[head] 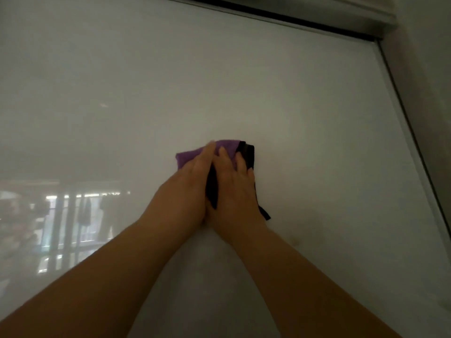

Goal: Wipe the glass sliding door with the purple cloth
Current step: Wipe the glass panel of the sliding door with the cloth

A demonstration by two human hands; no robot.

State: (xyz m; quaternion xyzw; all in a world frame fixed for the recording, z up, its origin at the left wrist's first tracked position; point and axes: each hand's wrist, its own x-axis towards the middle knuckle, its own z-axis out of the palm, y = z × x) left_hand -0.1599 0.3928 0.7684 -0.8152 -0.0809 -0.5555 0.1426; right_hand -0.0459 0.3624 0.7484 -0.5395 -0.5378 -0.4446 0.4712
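- Both hands press the purple cloth (pixel 185 156) flat against the glass sliding door (pixel 280 98), near its middle.
- Left hand (pixel 188 184) and right hand (pixel 234 189) touch side by side, fingers together over the cloth.
- Dark frame (pixel 412 132) runs at right.

Domestic interior: a frosted glass sliding door (pixel 244 81) in a metal frame (pixel 415 132) beside a plain wall (pixel 429 57); hanging clothes (pixel 84 213) and window bars (pixel 56 228) reflect lower left.
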